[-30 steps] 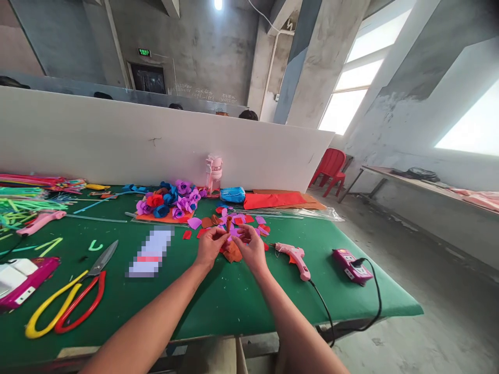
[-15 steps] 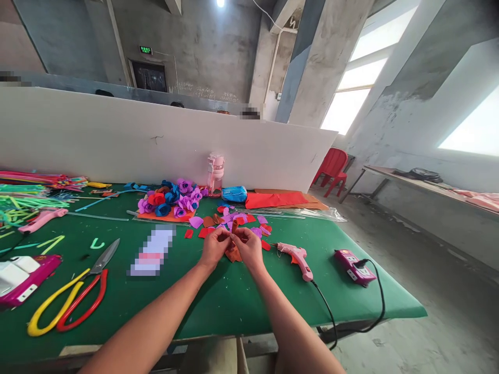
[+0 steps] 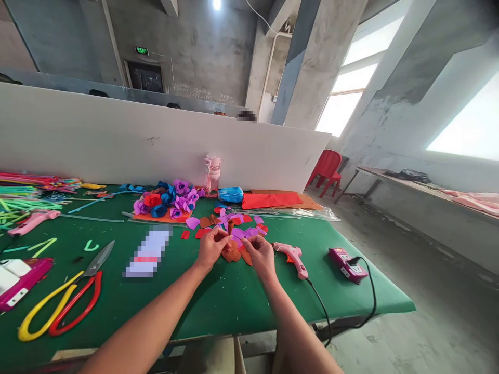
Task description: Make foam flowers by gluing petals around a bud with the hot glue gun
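Note:
In the middle of the green table, my left hand [image 3: 212, 246] pinches a small brown rolled paper piece [image 3: 231, 227] that stands upright from its fingertips. My right hand [image 3: 261, 254] is just to the right, thumb and forefinger pressed together; what they hold, if anything, is too small to make out. Below the fingers lie brown paper petals [image 3: 233, 253]. Beyond the hands, loose purple, red and brown petals [image 3: 236, 218] are scattered. A pink glue gun [image 3: 295, 256] rests beside my right hand, its nozzle toward it.
Scissors [image 3: 74, 293] with yellow and red handles lie at left, near a second pink glue gun [image 3: 35, 222]. Finished paper flowers [image 3: 167, 198] are heaped behind. A pink bottle [image 3: 212, 174] stands by the white partition [image 3: 156, 137]. A magenta power strip [image 3: 348, 265] with a cord sits right.
My hands have parted: the right has moved right, away from the left. The brown roll stays in my left fingers. The view has shifted slightly.

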Demonstrator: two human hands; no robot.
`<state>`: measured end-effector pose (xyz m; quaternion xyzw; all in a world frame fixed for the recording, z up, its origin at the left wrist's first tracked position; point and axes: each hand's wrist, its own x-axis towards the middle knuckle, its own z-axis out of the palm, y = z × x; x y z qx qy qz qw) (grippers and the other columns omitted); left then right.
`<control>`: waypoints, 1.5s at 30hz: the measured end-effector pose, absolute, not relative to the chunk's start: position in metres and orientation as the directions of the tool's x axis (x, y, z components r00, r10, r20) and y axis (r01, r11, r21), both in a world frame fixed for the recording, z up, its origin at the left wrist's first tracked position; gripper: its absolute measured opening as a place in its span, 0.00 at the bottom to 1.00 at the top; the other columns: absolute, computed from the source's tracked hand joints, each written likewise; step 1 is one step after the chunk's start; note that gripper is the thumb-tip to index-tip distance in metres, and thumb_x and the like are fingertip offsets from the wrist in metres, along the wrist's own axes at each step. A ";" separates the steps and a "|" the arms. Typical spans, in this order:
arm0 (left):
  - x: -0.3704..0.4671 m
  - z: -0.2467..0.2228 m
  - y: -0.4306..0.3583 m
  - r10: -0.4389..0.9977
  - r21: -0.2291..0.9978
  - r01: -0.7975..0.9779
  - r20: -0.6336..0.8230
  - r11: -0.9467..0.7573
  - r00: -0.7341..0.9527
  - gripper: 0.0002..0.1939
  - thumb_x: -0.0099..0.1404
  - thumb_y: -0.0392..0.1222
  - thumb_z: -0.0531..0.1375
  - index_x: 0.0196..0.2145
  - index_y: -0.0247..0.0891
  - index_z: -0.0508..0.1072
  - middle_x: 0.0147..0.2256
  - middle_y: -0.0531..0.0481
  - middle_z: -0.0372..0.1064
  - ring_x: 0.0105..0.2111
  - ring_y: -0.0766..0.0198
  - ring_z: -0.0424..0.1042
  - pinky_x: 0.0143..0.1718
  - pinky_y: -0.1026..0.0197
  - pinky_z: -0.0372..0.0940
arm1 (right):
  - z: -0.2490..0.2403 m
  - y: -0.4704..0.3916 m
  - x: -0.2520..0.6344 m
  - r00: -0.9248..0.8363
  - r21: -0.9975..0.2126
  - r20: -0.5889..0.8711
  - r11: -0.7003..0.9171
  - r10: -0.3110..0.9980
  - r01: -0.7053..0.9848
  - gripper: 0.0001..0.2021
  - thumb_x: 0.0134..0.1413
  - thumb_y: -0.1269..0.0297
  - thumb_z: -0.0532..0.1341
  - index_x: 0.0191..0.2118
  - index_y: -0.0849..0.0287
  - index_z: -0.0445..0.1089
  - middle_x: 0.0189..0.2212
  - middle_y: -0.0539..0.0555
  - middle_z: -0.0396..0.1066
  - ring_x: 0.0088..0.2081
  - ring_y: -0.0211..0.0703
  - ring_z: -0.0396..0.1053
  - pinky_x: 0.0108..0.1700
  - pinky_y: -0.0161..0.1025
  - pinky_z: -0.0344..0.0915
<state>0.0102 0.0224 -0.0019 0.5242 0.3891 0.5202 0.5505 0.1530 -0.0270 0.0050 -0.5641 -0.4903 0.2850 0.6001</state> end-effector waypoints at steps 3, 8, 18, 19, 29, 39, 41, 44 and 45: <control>0.009 -0.001 0.023 0.987 0.976 -0.214 0.062 -0.030 0.146 0.15 0.48 0.49 0.67 0.25 0.38 0.67 0.16 0.55 0.68 0.16 0.67 0.67 0.21 0.64 0.67 | 0.006 -0.028 0.150 0.328 -0.973 0.219 0.183 0.919 0.138 0.15 0.45 0.51 0.64 0.24 0.61 0.70 0.19 0.50 0.69 0.23 0.37 0.64 0.27 0.34 0.60; 0.008 0.001 0.024 0.993 0.964 -0.264 0.015 0.017 0.118 0.16 0.44 0.48 0.69 0.24 0.37 0.68 0.16 0.56 0.68 0.16 0.68 0.67 0.20 0.65 0.66 | -0.001 -0.025 0.147 0.244 -0.985 0.038 0.078 0.969 -0.154 0.17 0.38 0.49 0.68 0.27 0.61 0.73 0.23 0.52 0.72 0.26 0.40 0.69 0.32 0.36 0.64; -0.001 0.002 0.033 0.989 0.960 -0.274 0.085 -0.050 0.119 0.17 0.49 0.49 0.67 0.28 0.36 0.66 0.24 0.51 0.73 0.17 0.69 0.67 0.20 0.66 0.62 | 0.010 -0.035 0.174 0.327 -0.988 0.150 0.131 0.933 0.079 0.19 0.40 0.47 0.66 0.24 0.61 0.71 0.20 0.50 0.70 0.24 0.38 0.64 0.29 0.35 0.60; -0.003 0.002 0.035 0.987 0.963 -0.250 0.129 -0.101 0.100 0.16 0.50 0.49 0.66 0.29 0.36 0.67 0.24 0.51 0.73 0.17 0.70 0.65 0.20 0.67 0.61 | 0.010 -0.038 0.178 0.291 -0.983 0.164 0.131 0.943 0.129 0.19 0.41 0.47 0.65 0.26 0.61 0.72 0.21 0.51 0.70 0.25 0.39 0.65 0.30 0.35 0.60; -0.007 0.009 0.038 0.957 0.925 -0.292 0.278 -0.243 0.085 0.13 0.58 0.47 0.60 0.32 0.40 0.60 0.22 0.60 0.59 0.16 0.74 0.55 0.17 0.69 0.50 | 0.025 -0.029 0.200 0.244 -0.650 0.341 0.040 0.908 0.759 0.11 0.52 0.59 0.58 0.29 0.58 0.73 0.25 0.52 0.73 0.28 0.42 0.67 0.32 0.36 0.59; -0.007 0.005 0.040 0.950 0.954 -0.149 0.281 -0.260 0.135 0.12 0.55 0.45 0.62 0.33 0.38 0.66 0.19 0.61 0.53 0.17 0.74 0.52 0.19 0.68 0.48 | 0.019 -0.033 0.185 -0.078 -0.050 -0.088 0.074 0.993 0.996 0.10 0.54 0.69 0.55 0.35 0.60 0.75 0.34 0.59 0.77 0.36 0.47 0.73 0.33 0.35 0.58; -0.006 0.005 0.038 0.949 0.956 -0.138 0.278 -0.259 0.146 0.12 0.55 0.45 0.62 0.33 0.38 0.66 0.18 0.61 0.53 0.17 0.74 0.52 0.19 0.68 0.48 | 0.020 -0.030 0.180 -0.096 0.010 -0.105 0.098 0.990 0.995 0.12 0.55 0.70 0.53 0.38 0.60 0.75 0.36 0.60 0.76 0.36 0.47 0.73 0.32 0.35 0.58; -0.004 0.005 0.036 0.952 0.959 -0.133 0.267 -0.249 0.149 0.12 0.54 0.45 0.62 0.33 0.38 0.65 0.18 0.62 0.53 0.17 0.74 0.52 0.19 0.68 0.48 | 0.019 -0.027 0.182 -0.128 -0.039 -0.060 0.126 0.990 0.991 0.12 0.54 0.70 0.53 0.35 0.59 0.75 0.34 0.59 0.76 0.35 0.46 0.72 0.31 0.34 0.57; -0.004 0.006 0.035 0.953 0.961 -0.134 0.262 -0.243 0.152 0.12 0.54 0.46 0.62 0.33 0.38 0.65 0.18 0.62 0.53 0.17 0.74 0.52 0.19 0.68 0.48 | 0.018 -0.026 0.185 -0.128 -0.093 -0.030 0.125 0.991 0.988 0.11 0.53 0.70 0.54 0.33 0.59 0.75 0.32 0.57 0.76 0.33 0.45 0.72 0.31 0.34 0.57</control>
